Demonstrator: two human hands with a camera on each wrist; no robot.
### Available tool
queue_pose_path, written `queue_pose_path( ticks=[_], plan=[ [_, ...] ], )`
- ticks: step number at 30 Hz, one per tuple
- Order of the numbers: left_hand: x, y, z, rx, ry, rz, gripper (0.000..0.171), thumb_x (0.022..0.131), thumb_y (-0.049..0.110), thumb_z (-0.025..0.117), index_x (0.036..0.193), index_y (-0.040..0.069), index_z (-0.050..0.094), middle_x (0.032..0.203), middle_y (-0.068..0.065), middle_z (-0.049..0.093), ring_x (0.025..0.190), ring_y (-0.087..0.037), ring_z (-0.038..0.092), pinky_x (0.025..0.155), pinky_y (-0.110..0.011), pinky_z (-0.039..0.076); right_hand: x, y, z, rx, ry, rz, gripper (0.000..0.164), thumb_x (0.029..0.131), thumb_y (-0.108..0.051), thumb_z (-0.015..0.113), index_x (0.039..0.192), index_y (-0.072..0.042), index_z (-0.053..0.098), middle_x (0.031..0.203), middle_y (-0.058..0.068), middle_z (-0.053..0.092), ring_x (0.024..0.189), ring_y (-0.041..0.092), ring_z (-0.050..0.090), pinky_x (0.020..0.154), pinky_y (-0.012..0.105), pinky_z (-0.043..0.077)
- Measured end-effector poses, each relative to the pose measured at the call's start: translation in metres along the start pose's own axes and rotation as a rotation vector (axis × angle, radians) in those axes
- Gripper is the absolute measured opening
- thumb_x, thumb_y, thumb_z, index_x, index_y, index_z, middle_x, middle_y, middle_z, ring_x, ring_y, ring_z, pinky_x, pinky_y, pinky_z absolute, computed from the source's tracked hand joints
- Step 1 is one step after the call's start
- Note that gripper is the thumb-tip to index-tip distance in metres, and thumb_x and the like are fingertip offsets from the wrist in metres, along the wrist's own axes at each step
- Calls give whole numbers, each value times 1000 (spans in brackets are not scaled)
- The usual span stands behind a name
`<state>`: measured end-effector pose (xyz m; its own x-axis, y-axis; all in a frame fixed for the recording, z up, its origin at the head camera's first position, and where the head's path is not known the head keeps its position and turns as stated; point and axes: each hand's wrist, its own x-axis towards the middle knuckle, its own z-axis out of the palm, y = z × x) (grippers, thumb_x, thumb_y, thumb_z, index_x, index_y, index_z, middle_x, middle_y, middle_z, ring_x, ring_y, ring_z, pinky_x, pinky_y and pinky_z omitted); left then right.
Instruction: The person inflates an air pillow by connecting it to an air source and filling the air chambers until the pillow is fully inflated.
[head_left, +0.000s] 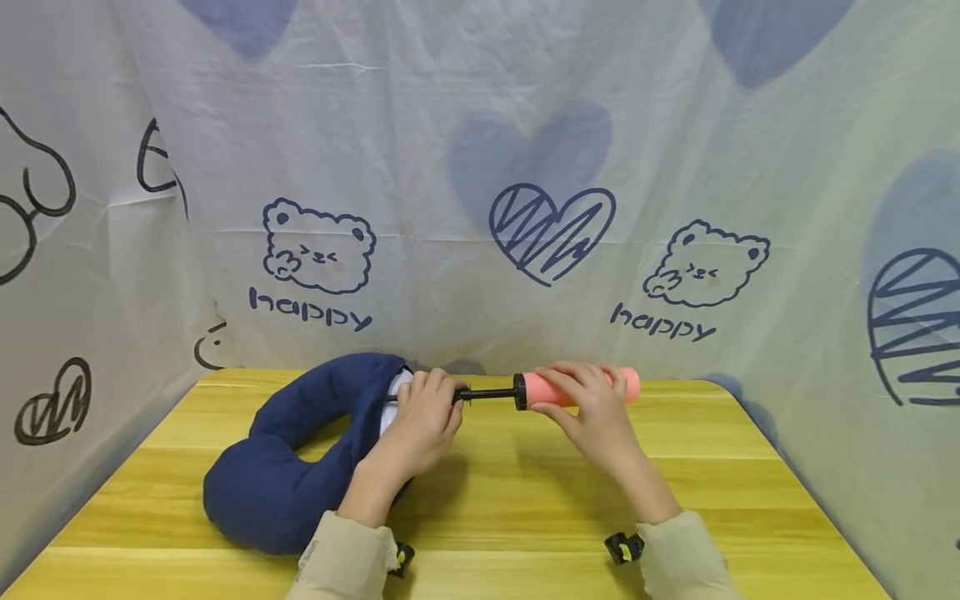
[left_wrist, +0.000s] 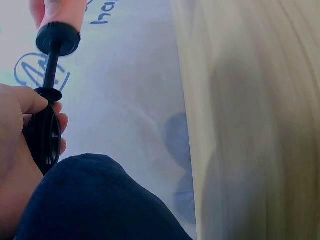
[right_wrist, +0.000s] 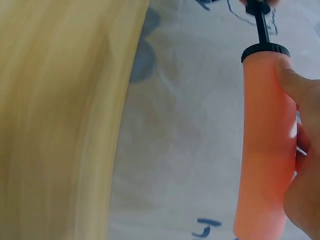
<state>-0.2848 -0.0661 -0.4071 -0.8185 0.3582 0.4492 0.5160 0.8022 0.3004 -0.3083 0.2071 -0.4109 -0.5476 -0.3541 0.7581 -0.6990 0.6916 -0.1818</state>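
Note:
A hand pump with a pink barrel (right_wrist: 265,145) and a black rod (head_left: 491,394) is held level over the table. My left hand (head_left: 420,421) grips its black handle (left_wrist: 47,135) at the left end. My right hand (head_left: 596,412) wraps round the barrel, thumb along the near side in the right wrist view. Part of the rod shows between handle and barrel. A navy U-shaped neck pillow (head_left: 262,492) lies at the left, next to my left hand. White material (head_left: 400,382) shows at the pillow's right end, partly behind that hand. Whether the pump joins the pillow cannot be seen.
The yellow wood-grain table (head_left: 525,517) runs under both arms. A white cloth (head_left: 435,275) printed with hearts and bears hangs behind and along both sides. Small black wrist devices (head_left: 624,547) sit by the sleeves.

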Motion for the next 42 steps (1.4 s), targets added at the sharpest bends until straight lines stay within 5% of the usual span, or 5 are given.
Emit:
queue_pose_path(
  ticks=[12,22,29,42],
  plan=[
    [0,-12,-5,-1,43,-18,27,109,14,51,131,3,61,119,-10,55,112,-31,43,91,-47,30,-2,24,-17,5,31,20,50,79,-20,90,126,-11,74,125,10,70,119,34,61,107,63,25],
    [4,4,7,36,-3,38,24,109,15,49,128,5,60,120,-10,54,114,-33,42,89,-46,31,-1,-10,13,-10,64,-75,50,82,-34,86,124,-10,75,120,11,71,113,35,63,97,64,30],
    [3,16,13,43,-12,53,22,108,14,52,125,4,61,117,-9,55,110,-30,44,85,-43,31,-2,-23,23,-8,149,-135,57,92,-56,63,119,-8,77,114,11,73,107,36,65,89,63,33],
    [1,16,16,35,-5,48,24,108,15,52,127,4,61,118,-8,57,107,-28,43,85,-42,31,-3,-27,26,-2,119,-125,51,92,-52,68,120,-9,76,117,10,72,108,33,64,93,61,32]
  ],
)
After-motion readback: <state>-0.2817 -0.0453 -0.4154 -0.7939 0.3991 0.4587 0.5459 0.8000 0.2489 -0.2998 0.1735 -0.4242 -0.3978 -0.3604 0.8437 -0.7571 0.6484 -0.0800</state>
